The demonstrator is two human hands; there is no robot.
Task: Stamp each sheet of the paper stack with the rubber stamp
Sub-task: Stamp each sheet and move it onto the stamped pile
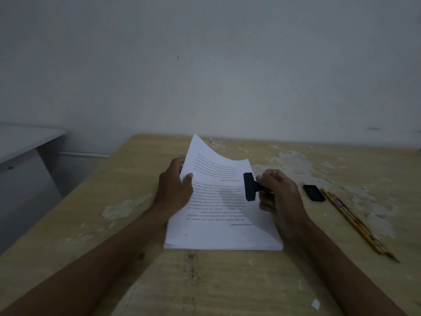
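Observation:
A stack of white printed sheets [223, 238] lies on the worn wooden table [205, 281] in front of me. The top sheet [214, 165] is lifted and curled at its far end, pinched along its left edge by my left hand [174, 188]. My right hand [279, 195] grips the handle of a dark rubber stamp [250, 187], held sideways just above the right side of the stack, its face pointing left.
A small black ink pad [314, 192] lies on the table right of my right hand, with two pencils [355, 222] beside it. A scrap of paper [316, 304] sits near the front edge. A grey desk [25, 142] stands at the left, and a plain wall behind.

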